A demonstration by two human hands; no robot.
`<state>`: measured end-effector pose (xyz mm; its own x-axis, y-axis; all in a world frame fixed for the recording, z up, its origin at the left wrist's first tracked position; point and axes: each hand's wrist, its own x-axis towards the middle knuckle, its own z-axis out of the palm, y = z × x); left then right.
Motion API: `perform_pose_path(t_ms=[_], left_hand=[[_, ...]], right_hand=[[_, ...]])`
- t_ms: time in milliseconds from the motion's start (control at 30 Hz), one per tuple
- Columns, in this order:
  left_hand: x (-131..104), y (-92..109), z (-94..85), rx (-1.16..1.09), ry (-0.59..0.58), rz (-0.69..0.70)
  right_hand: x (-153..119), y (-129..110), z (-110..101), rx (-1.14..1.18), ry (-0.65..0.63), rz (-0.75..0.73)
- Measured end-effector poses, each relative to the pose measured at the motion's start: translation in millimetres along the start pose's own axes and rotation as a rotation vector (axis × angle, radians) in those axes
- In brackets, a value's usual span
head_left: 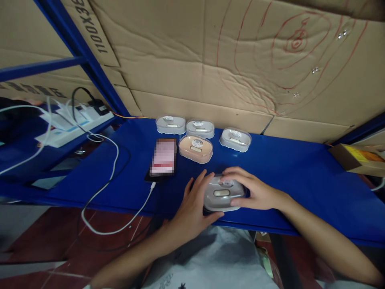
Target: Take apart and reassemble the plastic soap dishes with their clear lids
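A grey oval plastic box (221, 202) with a clear lid, a pale clasp and a round sticker lies on the blue table near its front edge. My right hand (254, 188) grips its right side, fingers over the far edge and thumb on the near part. Along the box's left side rests my left hand (195, 204), fingers stretched out and thumb by the near edge. Beyond them sits a similar pinkish-orange box (192, 154). Three more grey boxes stand at the back: one on the left (171, 127), one in the middle (200, 130), one on the right (235, 141).
A phone (162, 160) with a blurred screen lies left of my hands, a white cable (141, 210) plugged into it. Farther left is a power strip (75, 130) with several plugs. Cardboard (186, 60) walls the back. An open carton (357, 158) stands at the right.
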<state>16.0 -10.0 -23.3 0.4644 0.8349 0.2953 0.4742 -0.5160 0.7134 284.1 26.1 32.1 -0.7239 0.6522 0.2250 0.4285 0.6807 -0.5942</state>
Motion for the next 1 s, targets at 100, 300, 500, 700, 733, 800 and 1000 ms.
perform_pose_path(t_ms=[100, 300, 500, 700, 733, 800, 1000], left_hand=[[-1.2, 0.7, -2.1, 0.005, 0.004, -0.016], [0.8, 3.0, -3.4, 0.046, -0.042, 0.019], [2.2, 3.3, -7.0, -0.014, -0.005, 0.001], [1.8, 1.7, -7.5, -0.134, 0.102, -0.006], [2.0, 1.6, -7.2, -0.145, 0.110, -0.001], [2.2, 1.5, -6.7, -0.156, 0.116, 0.001], [1.9, 2.0, -4.6, -0.087, 0.089, -0.008]], right_hand=[[1.8, 15.8, -5.8, -0.026, 0.118, 0.051], [0.0, 56.7, -7.1, -0.251, 0.284, 0.236], [-2.3, 47.3, -7.6, -0.392, 0.301, 0.208], [1.9, -6.0, 0.0, -0.275, 0.063, -0.152], [2.9, -9.8, 3.3, -0.280, 0.039, -0.164], [4.6, -12.2, 9.2, -0.286, 0.021, -0.169], [3.7, 0.6, 5.9, -0.240, 0.090, -0.066]])
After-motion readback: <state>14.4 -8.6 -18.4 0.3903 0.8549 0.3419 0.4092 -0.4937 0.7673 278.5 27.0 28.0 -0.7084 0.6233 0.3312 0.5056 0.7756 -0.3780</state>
